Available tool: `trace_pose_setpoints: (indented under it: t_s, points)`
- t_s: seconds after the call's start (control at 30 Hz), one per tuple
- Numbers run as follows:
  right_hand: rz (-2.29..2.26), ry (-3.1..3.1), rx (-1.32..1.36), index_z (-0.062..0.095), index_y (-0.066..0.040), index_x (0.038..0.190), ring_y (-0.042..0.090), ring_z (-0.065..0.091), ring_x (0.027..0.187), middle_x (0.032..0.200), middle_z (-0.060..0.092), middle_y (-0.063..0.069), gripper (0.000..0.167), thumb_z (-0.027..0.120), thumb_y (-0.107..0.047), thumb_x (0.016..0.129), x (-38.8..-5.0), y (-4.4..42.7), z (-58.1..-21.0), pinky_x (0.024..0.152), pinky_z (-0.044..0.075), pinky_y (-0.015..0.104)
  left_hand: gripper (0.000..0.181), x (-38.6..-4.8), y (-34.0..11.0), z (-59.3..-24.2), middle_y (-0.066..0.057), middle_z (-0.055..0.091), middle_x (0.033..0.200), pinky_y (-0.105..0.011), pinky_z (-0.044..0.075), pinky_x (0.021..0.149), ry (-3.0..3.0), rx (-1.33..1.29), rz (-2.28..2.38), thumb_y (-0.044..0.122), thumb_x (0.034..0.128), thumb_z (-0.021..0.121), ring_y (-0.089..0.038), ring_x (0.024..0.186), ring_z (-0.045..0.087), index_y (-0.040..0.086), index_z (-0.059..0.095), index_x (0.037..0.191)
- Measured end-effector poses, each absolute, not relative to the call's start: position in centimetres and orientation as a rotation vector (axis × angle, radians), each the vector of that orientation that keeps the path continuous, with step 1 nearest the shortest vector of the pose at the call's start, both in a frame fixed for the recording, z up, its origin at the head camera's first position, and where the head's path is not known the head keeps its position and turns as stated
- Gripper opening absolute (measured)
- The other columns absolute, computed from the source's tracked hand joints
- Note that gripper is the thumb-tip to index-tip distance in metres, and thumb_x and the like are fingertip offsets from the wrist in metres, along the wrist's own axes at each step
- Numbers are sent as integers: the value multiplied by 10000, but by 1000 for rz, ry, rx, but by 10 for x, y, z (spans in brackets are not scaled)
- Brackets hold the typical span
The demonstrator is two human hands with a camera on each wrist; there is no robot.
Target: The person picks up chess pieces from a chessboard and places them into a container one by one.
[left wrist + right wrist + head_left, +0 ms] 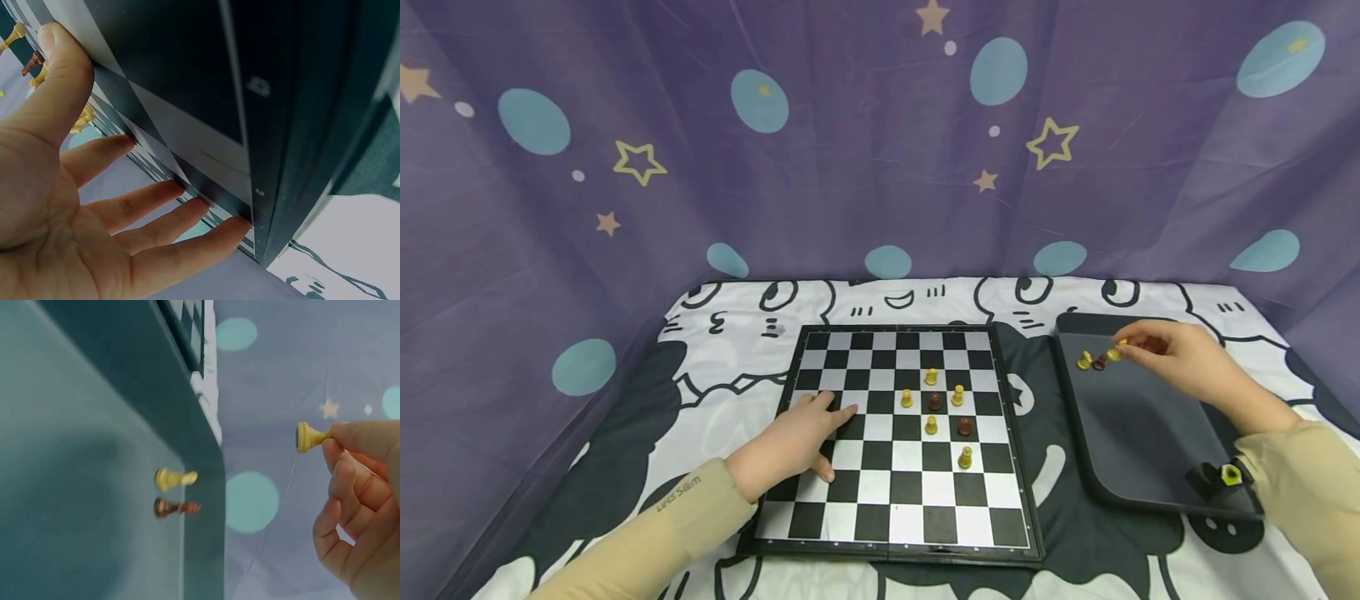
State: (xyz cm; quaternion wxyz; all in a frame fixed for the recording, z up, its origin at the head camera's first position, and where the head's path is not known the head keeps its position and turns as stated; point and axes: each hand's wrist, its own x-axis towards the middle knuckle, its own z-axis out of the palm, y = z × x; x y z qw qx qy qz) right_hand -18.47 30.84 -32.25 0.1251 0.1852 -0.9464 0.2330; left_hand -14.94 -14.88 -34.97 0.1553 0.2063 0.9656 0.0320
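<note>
Yellow chess piece (307, 437) is found in the right hand (1183, 360), above the far end of the grey tray (1157, 454), base downward. We note the thumb and index finger pinching its narrow upper part; the remaining fingers curl loosely behind. In the right wrist view the base shows against the curtain (275, 400), clear of the fingers. Whether the piece is being raised or lowered, we cannot tell.

Close to it inside the tray stand another yellow piece (1084, 361) and a brown piece (1099, 364), near each other. We judge these two the chief hazard: a sideways sweep could topple either. We recommend a vertical path at this end, with the curled fingers held high. The fingertip pinch looks adequate, though the small top could roll under uneven pressure; we advise even, light force and a level base.

On the left, the left hand (793, 435) lies over the near-left part of the chessboard (906, 487), fingers spread and thumb apart, gripping nothing. Its fingertips appear to touch the surface. We advise only light contact there, since a jolt could disturb the five yellow and two brown pieces on the board.
</note>
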Motion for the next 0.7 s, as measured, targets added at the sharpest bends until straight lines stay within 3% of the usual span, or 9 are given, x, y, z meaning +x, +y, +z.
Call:
trace_pose_setpoints:
  t_s: [0.43, 0.7]
  points:
    - [748, -2830, 403, 694, 7, 976, -105, 470, 643, 812, 696, 94, 160, 641, -119, 892, -213, 333, -349, 558, 414, 195, 944, -150, -149, -351, -237, 455, 1348, -511, 438, 983, 2772, 590, 75, 336, 548, 831, -428, 1209, 446, 106, 482, 1394]
    - [766, -2969, 291, 664, 41, 1003, 49, 533, 667, 838, 693, 130, 219, 589, -150, 926, -223, 341, -368, 560, 422, 253, 930, -149, -149, -349, -252, 444, 1358, -523, 435, 984, 2761, 594, 99, 314, 558, 832, -448, 1228, 435, 93, 484, 1391]
